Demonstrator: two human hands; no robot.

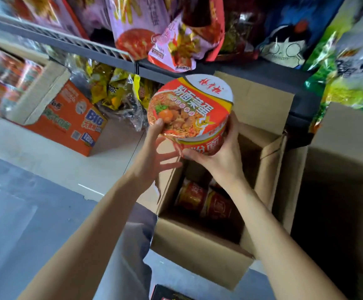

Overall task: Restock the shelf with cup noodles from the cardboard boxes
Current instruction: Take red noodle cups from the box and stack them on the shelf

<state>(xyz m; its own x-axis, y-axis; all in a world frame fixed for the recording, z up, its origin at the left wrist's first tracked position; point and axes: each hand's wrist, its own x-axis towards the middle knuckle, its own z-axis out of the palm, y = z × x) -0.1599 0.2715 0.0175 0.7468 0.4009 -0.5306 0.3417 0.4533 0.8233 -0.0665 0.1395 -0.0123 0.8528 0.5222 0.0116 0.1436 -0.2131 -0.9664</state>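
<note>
Both hands are on one big cup noodle (190,107), held up in the air right above the open cardboard box (200,252) and just in front of the shelf edge (172,72). The cup is tilted so its red and orange lid, with the noodle photo and the white band at the top, faces the camera. The left hand (154,152) has its thumb pressed on the lid's near rim, while the other fingers are spread out loose underneath, so it's more of a pinch-and-steady than a full grab. The right hand (221,152) is wrapped around the cup's side and bottom, fingers curled snug on the wall.

Down inside the box there are more cups (204,202) lying on their sides, dark red labels, packed toward the back of the box. A second, bigger cardboard box (336,169) sits right beside it on the right, its inside too dark to see.

The shelf above is stuffed with bagged noodle packs (172,40), pinkish ones in the middle and green ones (349,61) off to the right. On the lower level to the left there's an orange carton (68,120) with "BIG" printed on it, and a pile of yellow bags (113,89) next to it. Grey floor (24,202) on the left.
</note>
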